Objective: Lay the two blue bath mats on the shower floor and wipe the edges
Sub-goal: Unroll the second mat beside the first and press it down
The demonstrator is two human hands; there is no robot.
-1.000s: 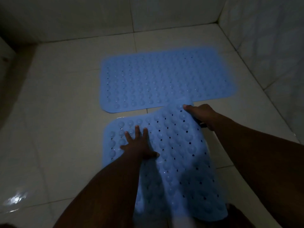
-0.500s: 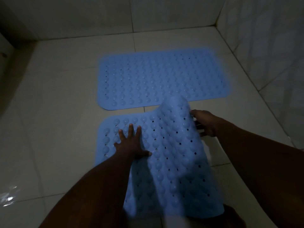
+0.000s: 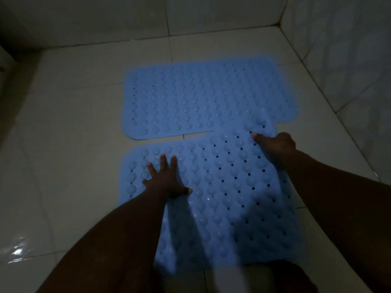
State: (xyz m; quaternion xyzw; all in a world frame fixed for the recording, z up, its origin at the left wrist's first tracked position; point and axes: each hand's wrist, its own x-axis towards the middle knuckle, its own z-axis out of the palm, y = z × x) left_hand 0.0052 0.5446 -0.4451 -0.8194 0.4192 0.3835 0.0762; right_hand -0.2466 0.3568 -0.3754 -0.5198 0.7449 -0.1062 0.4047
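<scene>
Dim light. White-tiled shower floor [image 3: 74, 127]. Two blue bath mats are seen on it, both studded with round bumps and small drain holes.

Near blue bath mat [image 3: 222, 187]: spread under both hands and running back toward the person. The left hand [image 3: 165, 178] is laid flat on its far-left part, fingers straight and splayed, thumb out to the right, nothing gripped. The right hand [image 3: 275, 145] is placed at the mat's far-right edge. Its thumb [image 3: 257, 136] is set on top and the fingers are curled at the edge, so the mat is pinched there. The corner just beyond the right hand overlaps the near edge of the other mat.

Far blue bath mat [image 3: 201, 96]: lying flat just beyond both hands, lengthwise across. A thin strip of floor is left between the mats ahead of the left hand.

Tiled walls [image 3: 349, 49] are seen beyond and to the right of the right hand. A wet glare [image 3: 18, 251] is noted on the floor well left of the left forearm.
</scene>
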